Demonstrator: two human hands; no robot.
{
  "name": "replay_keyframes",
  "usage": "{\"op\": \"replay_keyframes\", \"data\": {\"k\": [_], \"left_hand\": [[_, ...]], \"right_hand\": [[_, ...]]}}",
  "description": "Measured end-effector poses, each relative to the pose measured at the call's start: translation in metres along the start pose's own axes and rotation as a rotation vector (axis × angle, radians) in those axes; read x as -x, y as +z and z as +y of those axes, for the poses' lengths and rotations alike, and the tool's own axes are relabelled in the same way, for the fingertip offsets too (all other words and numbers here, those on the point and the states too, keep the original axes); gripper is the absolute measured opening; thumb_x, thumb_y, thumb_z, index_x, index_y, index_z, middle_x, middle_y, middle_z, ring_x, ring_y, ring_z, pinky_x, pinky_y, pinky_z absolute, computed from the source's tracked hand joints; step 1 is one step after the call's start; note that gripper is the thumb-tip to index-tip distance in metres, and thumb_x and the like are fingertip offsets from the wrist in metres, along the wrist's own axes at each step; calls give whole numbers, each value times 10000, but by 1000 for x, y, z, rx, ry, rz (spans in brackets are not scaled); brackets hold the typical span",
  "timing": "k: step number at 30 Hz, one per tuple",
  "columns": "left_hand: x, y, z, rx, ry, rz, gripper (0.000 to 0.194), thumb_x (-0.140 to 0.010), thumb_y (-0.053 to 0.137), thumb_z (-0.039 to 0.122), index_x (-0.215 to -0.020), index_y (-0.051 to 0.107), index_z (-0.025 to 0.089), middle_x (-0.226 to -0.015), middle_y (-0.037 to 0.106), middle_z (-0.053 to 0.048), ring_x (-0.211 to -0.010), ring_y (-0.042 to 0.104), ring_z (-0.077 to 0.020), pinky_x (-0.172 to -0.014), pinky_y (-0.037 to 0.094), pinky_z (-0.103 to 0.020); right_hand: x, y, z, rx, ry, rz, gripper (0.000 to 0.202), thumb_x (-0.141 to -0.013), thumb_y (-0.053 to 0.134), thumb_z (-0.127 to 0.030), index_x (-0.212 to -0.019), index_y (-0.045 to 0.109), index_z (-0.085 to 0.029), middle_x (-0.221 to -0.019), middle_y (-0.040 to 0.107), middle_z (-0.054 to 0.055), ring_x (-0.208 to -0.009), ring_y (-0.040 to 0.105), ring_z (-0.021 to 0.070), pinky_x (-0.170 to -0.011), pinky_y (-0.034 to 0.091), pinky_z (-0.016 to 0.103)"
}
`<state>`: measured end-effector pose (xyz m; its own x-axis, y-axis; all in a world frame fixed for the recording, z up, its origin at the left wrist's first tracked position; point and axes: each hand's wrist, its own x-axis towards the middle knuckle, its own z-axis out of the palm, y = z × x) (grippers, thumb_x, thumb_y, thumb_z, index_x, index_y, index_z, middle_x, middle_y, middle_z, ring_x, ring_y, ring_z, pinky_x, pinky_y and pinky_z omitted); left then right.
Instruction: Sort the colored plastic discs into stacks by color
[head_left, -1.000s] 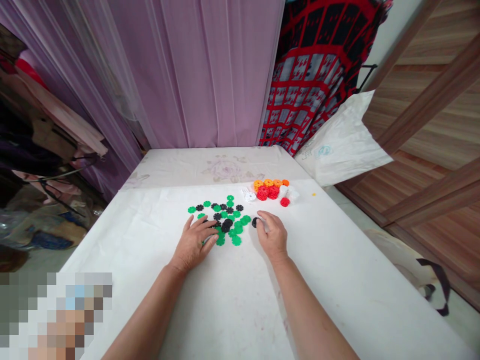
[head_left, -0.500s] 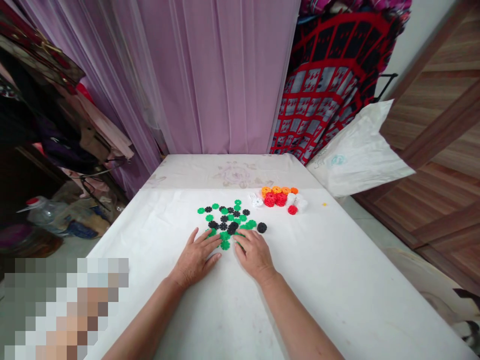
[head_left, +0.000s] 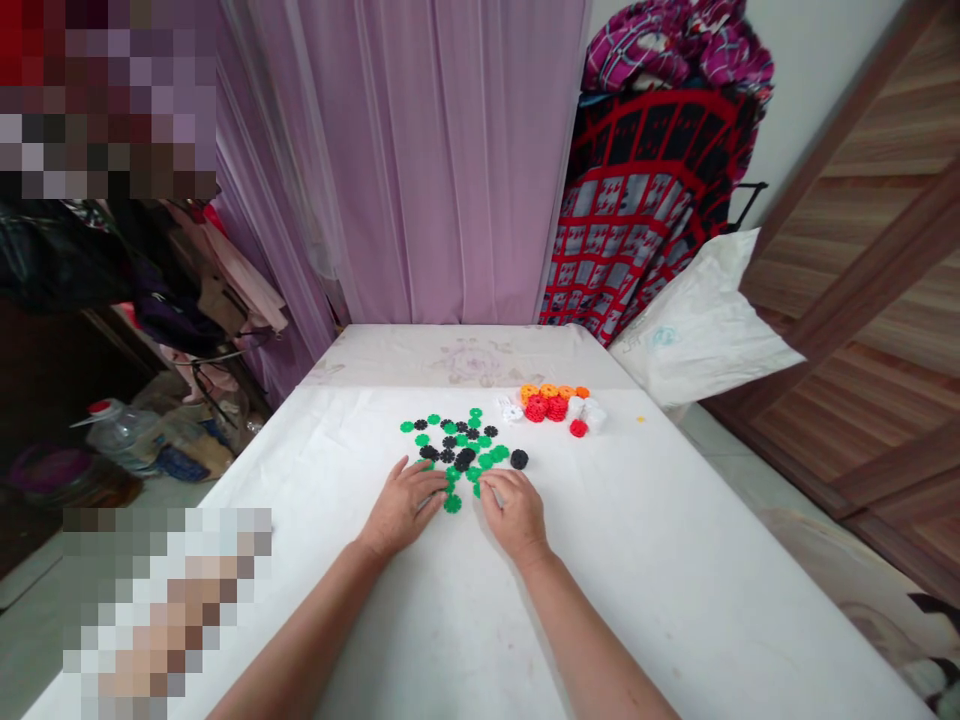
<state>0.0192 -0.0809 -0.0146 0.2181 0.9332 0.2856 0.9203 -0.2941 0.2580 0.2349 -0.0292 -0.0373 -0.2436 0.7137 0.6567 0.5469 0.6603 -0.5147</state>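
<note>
Several green discs [head_left: 452, 503] and black discs [head_left: 448, 455] with notched edges lie loosely spread over the white table. My left hand [head_left: 405, 505] rests palm down at the near left side of the spread, fingers apart, its fingertips beside green discs. At the near right side, my right hand [head_left: 514, 508] has its fingers curled together around the edge of a green disc [head_left: 478, 489], which is partly hidden. A black stack [head_left: 519, 459] stands just beyond my right hand.
Orange stacks [head_left: 548, 391], red stacks [head_left: 556, 408] and white stacks [head_left: 592, 415] stand farther back on the right. A white bag [head_left: 690, 335] leans at the table's right edge. A purple curtain [head_left: 450, 160] hangs behind the table [head_left: 637, 580].
The camera view has shifted a little. My right hand has drawn slightly nearer and its fingers have closed at a green disc. One green disc between my hands lies nearer to me.
</note>
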Motion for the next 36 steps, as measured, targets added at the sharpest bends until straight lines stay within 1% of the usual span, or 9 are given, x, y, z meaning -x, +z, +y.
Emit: {"op": "replay_keyframes", "data": {"k": [2,5,8,12,17,25,29,33,36], "left_hand": [[-9,-5,-3,-32,-82,53,312,-979,466,337,-1128,733,274,-1194,749,-50,-1214,617,-242,-1142,358,-507],[-30,-14,-6,-98,-145,10,285,-943,513,292,-1096,751,254,-1144,754,-63,-1062,666,-222,-1017,467,-409],[-51,-17,-7,-137,-177,-6,267,-902,579,374,-1045,773,260,-1068,753,-84,-1018,665,-261,-967,485,-433],[-68,-16,-4,-189,-210,-46,295,-834,660,465,-989,788,250,-1025,746,-107,-1026,649,-308,-955,474,-461],[-74,-16,1,-220,-216,-83,286,-828,667,446,-992,785,245,-1032,750,-100,-1014,658,-305,-928,478,-449],[-71,-20,5,-217,-158,-62,241,-847,637,407,-913,788,231,-1013,750,-113,-1019,659,-311,-994,440,-492],[-74,-24,7,-152,-162,-22,292,-892,575,426,-1004,773,241,-1036,761,-85,-988,687,-266,-936,498,-428],[-92,-16,30,-72,-117,-10,347,-935,521,444,-1156,727,274,-1066,772,-46,-939,711,-210,-848,533,-330],[-109,-2,56,-40,-19,-62,312,-934,538,438,-1114,735,276,-993,784,-35,-901,714,-210,-838,526,-326]], "right_hand": [[3,-1,4,-70,64,49,270,-927,496,-242,-860,756,-220,-905,770,61,-859,684,190,-842,530,316],[6,-4,9,-153,140,95,276,-914,507,-296,-841,763,-222,-873,775,62,-858,701,198,-837,549,329],[5,-10,16,-209,233,136,300,-893,516,-369,-821,768,-223,-883,781,70,-859,706,208,-801,558,335],[1,-24,33,-284,445,208,363,-834,530,-477,-821,774,-208,-911,786,87,-822,702,215,-695,546,310],[-4,-38,59,-377,676,326,453,-750,580,-561,-850,782,-168,-914,785,113,-812,691,236,-744,537,332],[-13,-42,68,-369,686,288,475,-727,596,-582,-827,778,-155,-761,753,79,-670,620,203,-706,505,335],[-16,-43,65,-380,713,299,471,-730,602,-598,-802,767,-163,-690,717,52,-649,602,195,-663,484,316],[-17,-44,62,-371,699,287,449,-747,594,-590,-758,751,-170,-605,648,13,-591,543,165,-627,455,295],[-17,-45,58,-368,694,264,440,-760,588,-582,-758,750,-173,-558,604,-7,-548,500,147,-583,430,279]]}}
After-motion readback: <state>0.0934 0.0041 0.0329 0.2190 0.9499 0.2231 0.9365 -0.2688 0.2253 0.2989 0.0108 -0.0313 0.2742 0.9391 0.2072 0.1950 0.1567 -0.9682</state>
